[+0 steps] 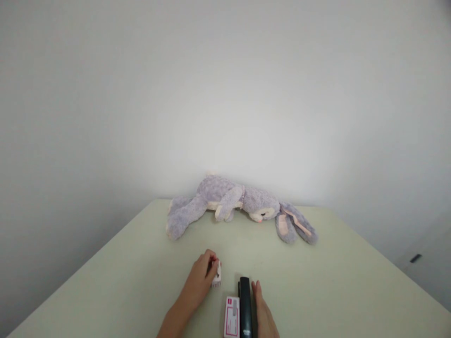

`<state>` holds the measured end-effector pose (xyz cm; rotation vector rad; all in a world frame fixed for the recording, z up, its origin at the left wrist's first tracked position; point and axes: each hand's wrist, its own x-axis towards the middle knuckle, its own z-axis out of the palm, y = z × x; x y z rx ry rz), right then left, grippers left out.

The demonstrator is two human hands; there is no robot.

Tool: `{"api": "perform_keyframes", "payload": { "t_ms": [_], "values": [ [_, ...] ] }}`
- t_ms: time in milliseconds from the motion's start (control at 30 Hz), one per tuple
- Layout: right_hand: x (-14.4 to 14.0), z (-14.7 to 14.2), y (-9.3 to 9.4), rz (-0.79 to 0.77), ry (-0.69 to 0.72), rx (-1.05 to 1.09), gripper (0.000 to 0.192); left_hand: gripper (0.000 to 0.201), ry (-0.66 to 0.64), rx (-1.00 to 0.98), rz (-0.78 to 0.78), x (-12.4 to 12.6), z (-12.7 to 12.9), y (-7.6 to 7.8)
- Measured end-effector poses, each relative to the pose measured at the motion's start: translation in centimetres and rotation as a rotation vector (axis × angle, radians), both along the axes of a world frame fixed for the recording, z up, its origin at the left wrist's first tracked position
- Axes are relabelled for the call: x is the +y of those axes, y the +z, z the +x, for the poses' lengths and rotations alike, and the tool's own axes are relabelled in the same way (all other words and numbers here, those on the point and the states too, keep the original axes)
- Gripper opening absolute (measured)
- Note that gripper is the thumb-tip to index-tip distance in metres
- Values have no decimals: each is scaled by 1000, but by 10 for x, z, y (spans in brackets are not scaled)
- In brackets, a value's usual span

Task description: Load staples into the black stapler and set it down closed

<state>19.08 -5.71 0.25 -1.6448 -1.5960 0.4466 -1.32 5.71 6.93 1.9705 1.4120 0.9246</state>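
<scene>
Pinching a small white staple strip (216, 273) in your left hand (201, 277), your right hand (262, 310) rests flat beside the black stapler (245, 307); loading likely needs it opened.

Soft even light, darkened corners

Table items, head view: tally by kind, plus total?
Plush rabbit, lying on its side at the far edge of the table: 1
Black stapler, beside the right hand: 1
Pink-and-white staple box, left of the stapler: 1
Small white item, pinched in the left hand, too small to identify: 1
Total: 4
</scene>
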Motion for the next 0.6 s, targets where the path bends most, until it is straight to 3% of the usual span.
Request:
{"api": "perform_keyframes", "payload": {
  "t_ms": [367,467,600],
  "values": [
    [-1,-9,7,156,-40,-97,109,62,-164,67,36,16,25,23],
    [0,-7,7,147,-9,-118,104,56,-201,65,25,19,30,26],
    [1,-6,3,133,-50,-117,89,47,-83,26,29,15,28,26]
  ]
}}
